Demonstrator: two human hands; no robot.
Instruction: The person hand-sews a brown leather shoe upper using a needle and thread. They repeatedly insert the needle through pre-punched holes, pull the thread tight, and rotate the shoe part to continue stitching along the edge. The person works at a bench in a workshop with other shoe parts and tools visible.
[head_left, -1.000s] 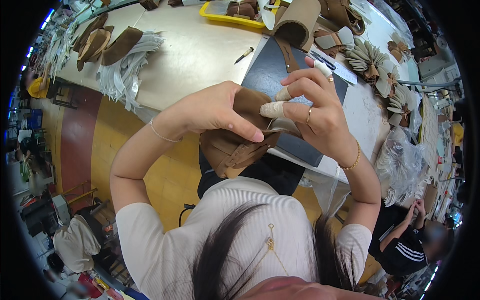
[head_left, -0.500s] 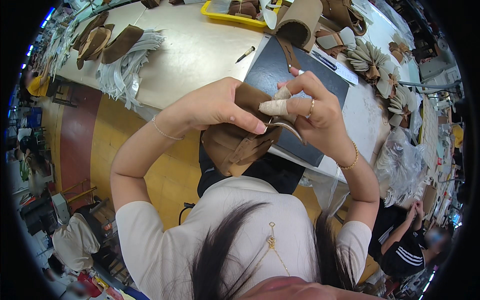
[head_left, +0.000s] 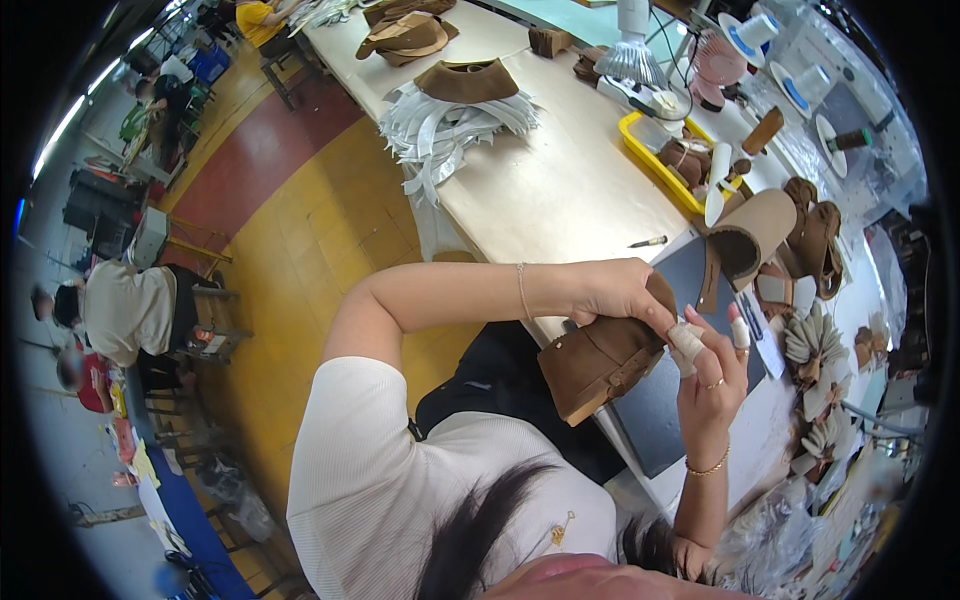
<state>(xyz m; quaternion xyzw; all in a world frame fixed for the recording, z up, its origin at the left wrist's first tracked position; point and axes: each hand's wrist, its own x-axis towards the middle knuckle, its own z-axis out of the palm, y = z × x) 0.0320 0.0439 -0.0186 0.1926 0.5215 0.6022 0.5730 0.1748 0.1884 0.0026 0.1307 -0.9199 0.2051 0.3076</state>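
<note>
A brown suede-like leather piece (head_left: 600, 365), cupped and stitched, with a strap detail on its side, hangs over the table's near edge, above my lap. My left hand (head_left: 622, 293) grips its upper edge, fingers behind and thumb in front. Close against the left thumb, my right hand (head_left: 712, 385) has its thumb and a taped index finger drawn together at the piece's edge. Whatever is pinched there is too small to make out. Another taped finger is raised. Under the hands lies a dark flat board (head_left: 655, 425).
On the table lie a pen-like tool (head_left: 648, 242), a rolled brown sheet (head_left: 755, 230), a yellow tray (head_left: 645, 165) of brown parts and white strips (head_left: 430, 140) topped by a brown piece. A lamp (head_left: 632, 60) and thread spools stand farther back. Bundled pieces (head_left: 815, 340) sit at right.
The view has swung left, so the table and hands appear farther right. My right fingers have shifted against the leather piece, which now shows more of its outer side.
</note>
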